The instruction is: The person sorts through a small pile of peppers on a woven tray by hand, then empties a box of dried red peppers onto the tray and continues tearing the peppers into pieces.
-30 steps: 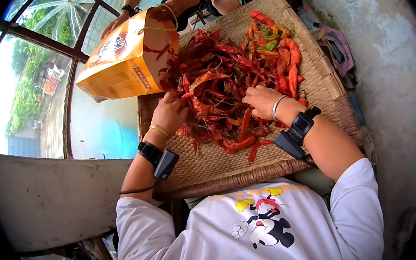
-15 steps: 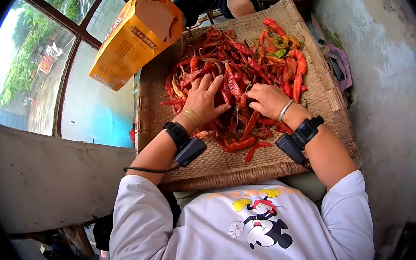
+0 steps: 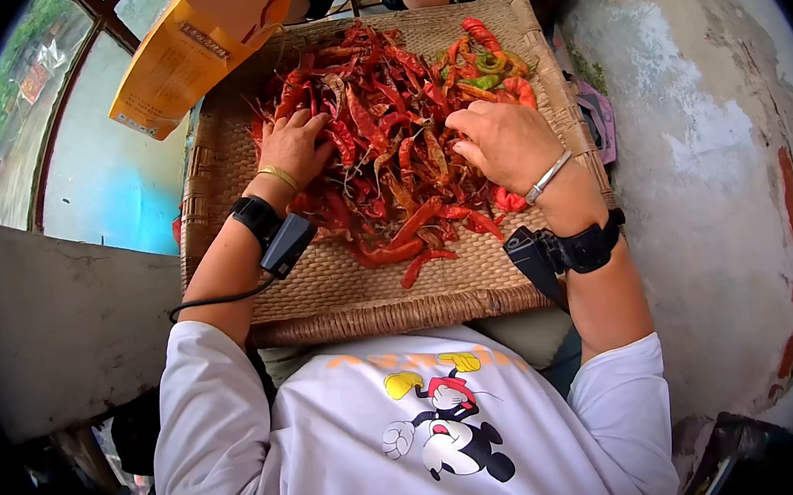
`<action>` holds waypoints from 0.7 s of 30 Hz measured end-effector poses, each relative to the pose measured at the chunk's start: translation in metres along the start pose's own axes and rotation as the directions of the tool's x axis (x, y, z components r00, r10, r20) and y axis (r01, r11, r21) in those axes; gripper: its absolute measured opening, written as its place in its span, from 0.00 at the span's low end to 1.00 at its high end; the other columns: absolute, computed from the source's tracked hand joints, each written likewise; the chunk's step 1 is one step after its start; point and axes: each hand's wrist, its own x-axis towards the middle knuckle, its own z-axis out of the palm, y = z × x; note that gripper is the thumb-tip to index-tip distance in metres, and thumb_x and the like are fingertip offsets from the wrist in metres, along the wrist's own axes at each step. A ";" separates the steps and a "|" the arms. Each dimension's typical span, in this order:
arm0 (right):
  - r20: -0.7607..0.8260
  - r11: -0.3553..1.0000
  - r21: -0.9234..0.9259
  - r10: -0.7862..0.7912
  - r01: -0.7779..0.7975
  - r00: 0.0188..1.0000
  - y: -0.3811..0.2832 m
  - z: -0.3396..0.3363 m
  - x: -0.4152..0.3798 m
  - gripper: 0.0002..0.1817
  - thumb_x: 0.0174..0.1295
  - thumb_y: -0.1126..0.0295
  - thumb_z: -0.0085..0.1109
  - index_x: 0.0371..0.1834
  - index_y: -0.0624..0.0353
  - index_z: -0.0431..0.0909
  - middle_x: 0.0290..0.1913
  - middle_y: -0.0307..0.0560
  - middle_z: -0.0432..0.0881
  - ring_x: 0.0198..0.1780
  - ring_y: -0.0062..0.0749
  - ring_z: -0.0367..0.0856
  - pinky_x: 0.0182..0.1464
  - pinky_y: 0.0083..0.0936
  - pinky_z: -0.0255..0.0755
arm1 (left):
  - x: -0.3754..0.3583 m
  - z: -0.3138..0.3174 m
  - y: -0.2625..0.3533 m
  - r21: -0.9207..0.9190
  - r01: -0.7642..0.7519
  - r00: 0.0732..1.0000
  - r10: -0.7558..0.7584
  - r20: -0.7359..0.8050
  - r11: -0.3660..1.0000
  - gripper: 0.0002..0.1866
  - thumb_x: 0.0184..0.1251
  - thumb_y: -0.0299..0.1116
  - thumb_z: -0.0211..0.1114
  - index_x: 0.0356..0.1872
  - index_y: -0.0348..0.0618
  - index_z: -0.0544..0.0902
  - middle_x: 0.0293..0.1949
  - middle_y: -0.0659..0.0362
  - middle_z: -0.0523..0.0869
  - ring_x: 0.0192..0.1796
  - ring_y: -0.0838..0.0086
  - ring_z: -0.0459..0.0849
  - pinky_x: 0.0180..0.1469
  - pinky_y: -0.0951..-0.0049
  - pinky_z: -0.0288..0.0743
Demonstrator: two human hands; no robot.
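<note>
Touching left side of a heap of red peppers with left hand, thumb and fingers parted, fingertips in among the pods. Holding right hand at right side of the heap, fingers curled and thumb drawn in toward them; cannot tell of anything pinched underneath. Most of the heap between both hands, running nearer and farther than either, all on a woven tray. Few green peppers beyond right hand, toward far right corner. One curved pepper nearest the near rim, apart from both hands. Orange bag tilted at far left corner, beyond left hand.
</note>
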 end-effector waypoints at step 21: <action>-0.565 0.868 -0.425 -0.475 0.256 0.674 -0.100 -0.195 -0.110 0.30 0.65 0.50 0.30 0.55 0.66 0.64 0.37 0.57 0.74 0.30 0.37 0.72 0.26 0.23 0.67 | -0.002 -0.015 0.031 0.125 0.015 0.993 -0.030 0.118 0.992 0.25 0.50 0.42 0.59 0.53 0.50 0.70 0.51 0.57 0.72 0.52 0.59 0.70 0.55 0.55 0.58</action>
